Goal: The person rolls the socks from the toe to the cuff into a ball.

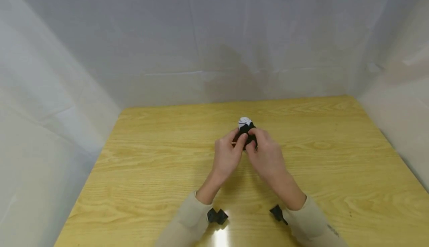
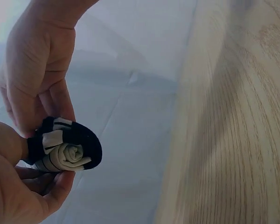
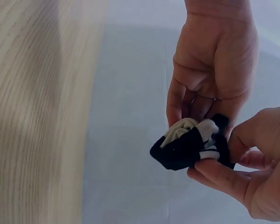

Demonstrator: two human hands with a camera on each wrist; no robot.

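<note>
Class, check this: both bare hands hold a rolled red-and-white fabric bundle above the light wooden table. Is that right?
Not quite. The rolled fabric bundle is black and white, not red, as the left wrist view shows. The left hand and the right hand do both hold it above the light wooden table.

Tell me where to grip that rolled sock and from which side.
Grip the sock roll across its black outer band, from the sides, as the left hand and right hand do. The white spiral end would likely unroll if pinched.
</note>
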